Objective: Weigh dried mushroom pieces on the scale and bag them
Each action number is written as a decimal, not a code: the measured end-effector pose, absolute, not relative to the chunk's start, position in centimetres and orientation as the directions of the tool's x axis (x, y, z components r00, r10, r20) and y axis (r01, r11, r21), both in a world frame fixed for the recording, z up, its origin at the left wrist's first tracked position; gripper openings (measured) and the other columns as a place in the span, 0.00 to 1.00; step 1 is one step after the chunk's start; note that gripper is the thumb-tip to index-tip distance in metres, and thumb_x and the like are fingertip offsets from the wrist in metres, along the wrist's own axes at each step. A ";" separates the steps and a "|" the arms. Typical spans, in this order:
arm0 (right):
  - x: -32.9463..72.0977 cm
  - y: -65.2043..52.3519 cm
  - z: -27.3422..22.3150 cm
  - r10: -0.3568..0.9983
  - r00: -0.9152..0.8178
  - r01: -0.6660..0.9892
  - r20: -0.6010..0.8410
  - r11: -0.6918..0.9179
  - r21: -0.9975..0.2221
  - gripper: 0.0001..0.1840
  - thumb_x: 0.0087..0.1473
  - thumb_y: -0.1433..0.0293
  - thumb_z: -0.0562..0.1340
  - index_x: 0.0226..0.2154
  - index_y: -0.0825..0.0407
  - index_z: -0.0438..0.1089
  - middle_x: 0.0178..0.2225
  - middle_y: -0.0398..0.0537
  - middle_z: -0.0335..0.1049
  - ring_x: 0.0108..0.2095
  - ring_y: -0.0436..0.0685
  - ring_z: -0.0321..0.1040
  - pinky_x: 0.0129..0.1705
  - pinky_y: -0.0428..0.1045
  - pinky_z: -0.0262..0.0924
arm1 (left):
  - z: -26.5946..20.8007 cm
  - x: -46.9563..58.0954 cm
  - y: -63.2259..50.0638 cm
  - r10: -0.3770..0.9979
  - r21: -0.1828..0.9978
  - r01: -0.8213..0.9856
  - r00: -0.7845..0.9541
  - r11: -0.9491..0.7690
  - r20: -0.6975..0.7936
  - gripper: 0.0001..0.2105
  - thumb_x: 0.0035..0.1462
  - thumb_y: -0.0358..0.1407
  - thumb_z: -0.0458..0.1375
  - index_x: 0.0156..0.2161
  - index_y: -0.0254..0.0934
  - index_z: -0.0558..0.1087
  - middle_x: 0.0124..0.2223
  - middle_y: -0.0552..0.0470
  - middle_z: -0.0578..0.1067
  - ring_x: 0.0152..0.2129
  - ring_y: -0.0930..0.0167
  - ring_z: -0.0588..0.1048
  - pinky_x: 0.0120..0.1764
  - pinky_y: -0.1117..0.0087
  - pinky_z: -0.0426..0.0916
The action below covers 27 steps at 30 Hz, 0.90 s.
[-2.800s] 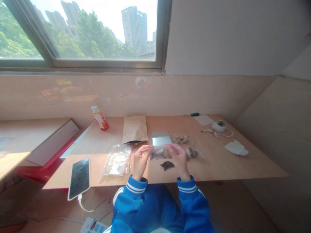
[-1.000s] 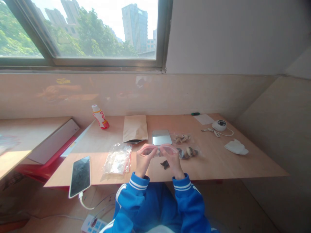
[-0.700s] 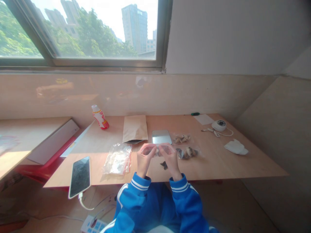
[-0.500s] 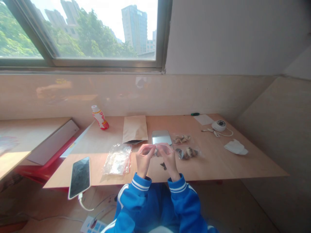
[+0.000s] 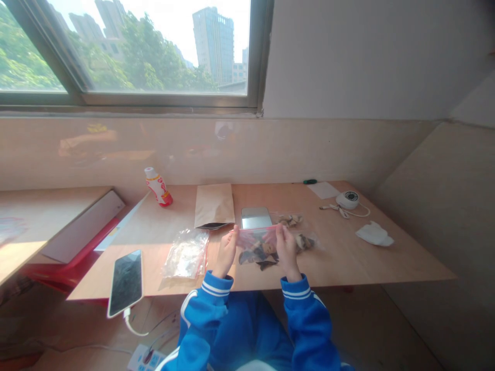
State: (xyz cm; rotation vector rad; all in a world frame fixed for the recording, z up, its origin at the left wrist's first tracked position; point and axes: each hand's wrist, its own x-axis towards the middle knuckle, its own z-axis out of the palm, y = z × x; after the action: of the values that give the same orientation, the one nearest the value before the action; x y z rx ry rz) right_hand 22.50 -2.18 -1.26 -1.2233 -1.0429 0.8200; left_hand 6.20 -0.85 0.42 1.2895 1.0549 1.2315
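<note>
A clear zip bag (image 5: 255, 238) with a pink-red top edge is stretched between my two hands, with dark and pale dried pieces (image 5: 255, 253) showing in or behind it. My left hand (image 5: 227, 252) pinches the bag's left top corner. The right top corner is pinched by my right hand (image 5: 286, 251). A dark piece (image 5: 267, 265) shows under the bag's lower edge; whether it lies on the table I cannot tell. Just behind the bag is a flat silver-topped scale (image 5: 256, 217). To the right lie two filled clear bags, one farther back (image 5: 292, 220) and one nearer (image 5: 305, 242), partly behind my right hand.
Empty clear bags (image 5: 186, 255) lie left of my hands, with a brown paper pouch (image 5: 214, 205) behind them. A bottle (image 5: 158, 188), a charging phone (image 5: 126, 283), a white camera (image 5: 347, 200) with cable, a crumpled white tissue (image 5: 375, 234) and white paper (image 5: 322, 190) surround the work area.
My hands have moved apart, from nearly together to either side of the bag. The bag's top edge is now pulled straight, and its front faces me.
</note>
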 end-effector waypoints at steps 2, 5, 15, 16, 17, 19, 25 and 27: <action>23.3 -2.0 -1.2 0.917 0.357 0.084 0.176 0.156 -0.984 0.28 0.56 0.46 0.50 0.24 0.52 0.68 0.20 0.49 0.74 0.21 0.56 0.68 0.27 0.49 0.63 | 0.3 6.9 -0.8 0.988 0.995 -0.086 0.142 -0.044 0.056 0.28 0.57 0.55 0.47 0.28 0.31 0.77 0.25 0.45 0.78 0.24 0.68 0.76 0.28 0.70 0.69; 25.2 -1.6 -1.1 0.926 0.342 0.166 0.157 0.105 -0.981 0.29 0.54 0.45 0.51 0.24 0.52 0.69 0.20 0.49 0.74 0.21 0.56 0.68 0.26 0.49 0.61 | -0.1 7.4 -0.7 0.981 0.997 -0.079 0.196 0.007 0.008 0.26 0.57 0.53 0.49 0.36 0.30 0.77 0.29 0.43 0.80 0.25 0.66 0.77 0.28 0.70 0.69; 37.8 -1.0 -5.0 0.834 0.530 0.469 0.153 -0.138 -0.872 0.35 0.46 0.39 0.51 0.27 0.54 0.70 0.18 0.49 0.69 0.25 0.58 0.67 0.31 0.50 0.60 | -0.9 4.0 -0.8 0.999 0.998 0.050 0.024 0.047 -0.048 0.25 0.57 0.52 0.48 0.36 0.32 0.77 0.35 0.42 0.80 0.29 0.67 0.77 0.32 0.69 0.68; 38.2 -1.1 -5.5 0.823 0.547 0.495 0.152 -0.172 -0.852 0.36 0.45 0.39 0.52 0.31 0.55 0.70 0.22 0.52 0.71 0.28 0.61 0.68 0.32 0.52 0.61 | -1.0 4.0 -0.8 0.999 0.997 0.049 0.014 0.051 -0.052 0.25 0.57 0.52 0.48 0.35 0.32 0.77 0.35 0.42 0.80 0.29 0.67 0.77 0.32 0.69 0.68; 38.3 -1.2 -6.0 0.795 0.582 0.520 0.171 -0.202 -0.830 0.37 0.45 0.40 0.52 0.36 0.57 0.70 0.27 0.56 0.73 0.32 0.64 0.69 0.35 0.55 0.61 | -1.1 4.0 -0.8 0.999 0.997 0.047 0.008 0.053 -0.054 0.24 0.57 0.52 0.48 0.35 0.32 0.77 0.36 0.42 0.80 0.28 0.67 0.77 0.32 0.69 0.68; 37.5 -1.7 -6.6 0.684 0.671 0.585 0.287 -0.249 -0.772 0.39 0.48 0.43 0.52 0.44 0.62 0.66 0.38 0.67 0.71 0.41 0.70 0.66 0.42 0.60 0.59 | -1.4 4.0 -0.7 0.999 0.998 0.045 0.006 0.053 -0.053 0.24 0.56 0.52 0.48 0.34 0.31 0.77 0.36 0.41 0.80 0.28 0.67 0.77 0.32 0.69 0.67; 31.9 -5.0 -8.4 0.465 0.644 0.763 0.607 -0.331 -0.556 0.25 0.58 0.60 0.49 0.51 0.60 0.62 0.52 0.71 0.58 0.53 0.74 0.54 0.49 0.66 0.50 | -2.3 3.0 0.0 1.000 0.996 0.094 -0.018 0.008 -0.007 0.24 0.56 0.52 0.48 0.34 0.33 0.77 0.37 0.42 0.80 0.29 0.68 0.77 0.32 0.69 0.68; 30.4 -5.7 -9.5 0.573 0.577 0.809 0.582 -0.308 -0.500 0.25 0.58 0.60 0.49 0.51 0.58 0.63 0.55 0.70 0.53 0.53 0.74 0.54 0.49 0.66 0.51 | -2.6 2.4 0.2 0.999 0.993 0.120 -0.045 -0.008 0.013 0.24 0.57 0.52 0.47 0.35 0.33 0.77 0.37 0.43 0.80 0.31 0.67 0.77 0.33 0.69 0.68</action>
State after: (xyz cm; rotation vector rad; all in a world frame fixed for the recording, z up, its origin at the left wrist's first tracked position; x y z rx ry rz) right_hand 30.38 -5.75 -9.55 -2.0138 -1.1017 -0.3781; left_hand 2.43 0.19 -2.57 1.2832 1.3265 1.1921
